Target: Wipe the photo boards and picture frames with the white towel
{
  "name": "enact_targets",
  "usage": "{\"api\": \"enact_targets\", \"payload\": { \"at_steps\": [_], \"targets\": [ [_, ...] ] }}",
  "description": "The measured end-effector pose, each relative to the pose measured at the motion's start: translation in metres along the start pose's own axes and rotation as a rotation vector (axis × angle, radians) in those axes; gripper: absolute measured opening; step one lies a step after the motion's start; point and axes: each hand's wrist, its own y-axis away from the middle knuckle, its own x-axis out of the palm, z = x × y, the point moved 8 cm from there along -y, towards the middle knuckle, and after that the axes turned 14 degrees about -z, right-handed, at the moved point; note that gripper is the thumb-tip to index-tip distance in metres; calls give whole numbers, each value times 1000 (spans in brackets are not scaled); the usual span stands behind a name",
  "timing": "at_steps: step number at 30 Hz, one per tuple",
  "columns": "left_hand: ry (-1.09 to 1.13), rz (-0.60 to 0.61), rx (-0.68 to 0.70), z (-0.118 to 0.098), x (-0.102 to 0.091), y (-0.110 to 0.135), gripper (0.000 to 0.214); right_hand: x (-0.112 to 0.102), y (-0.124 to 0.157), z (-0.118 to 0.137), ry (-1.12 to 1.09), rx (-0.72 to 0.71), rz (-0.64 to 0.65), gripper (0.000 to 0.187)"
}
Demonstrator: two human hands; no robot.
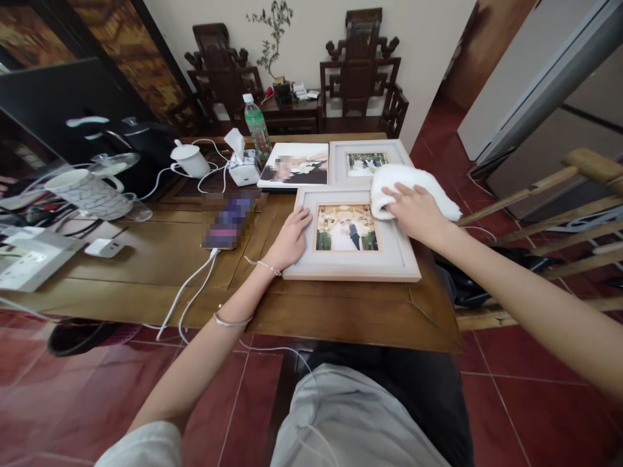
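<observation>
Left hand: the left hand (291,239) lay open and flat against the left edge of the near picture frame (351,237), fingers spread on its pale border, gripping nothing.
Right hand: the right hand (411,211) pressed palm-down, fingers extended, on a white cloth (413,188); it bore on the cloth rather than closing around it.
White cloth: bunched at the near frame's upper right corner, spilling over onto the lower edge of the far picture frame (368,162).
Near picture frame: lay flat on the wooden surface (146,272), close to its front right corner, a colour photograph in its middle.
Far picture frame: flat, just behind the near one, touching or nearly so.
Unframed print: a photo print (296,165) lay beside the far frame, to its left.
Other things: a phone (228,220) with a white cable lay left of the hands; a tissue box (243,165), a green bottle (257,130), a white lidded cup (191,159) and a patterned mug (87,191) stood further back and left.
</observation>
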Motion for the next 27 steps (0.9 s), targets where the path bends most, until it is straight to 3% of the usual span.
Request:
{"api": "enact_targets", "payload": {
  "at_steps": [3, 6, 13, 16, 19, 24, 27],
  "targets": [
    [4, -4, -11, 0, 0, 0, 59, 4, 1, 0, 14, 7, 23, 46],
    [1, -15, -21, -1, -1, 0, 57, -5, 19, 10, -2, -23, 55, 47],
    [14, -24, -30, -2, -1, -1, 58, -51, 87, 44, -110, -124, 21, 44],
    [15, -28, -27, -2, -1, -1, 59, -69, 103, 59, -155, -139, 4, 41],
    [12, -22, -26, -2, 0, -1, 60, -78, 100, 73, -160, -109, 45, 38],
    [-7, -17, -34, -2, 0, -1, 59, -78, 65, 98, -187, -64, 188, 33],
    [2, -13, -35, -1, 0, 0, 59, -80, 42, 121, -262, -82, 169, 29]
  ]
}}
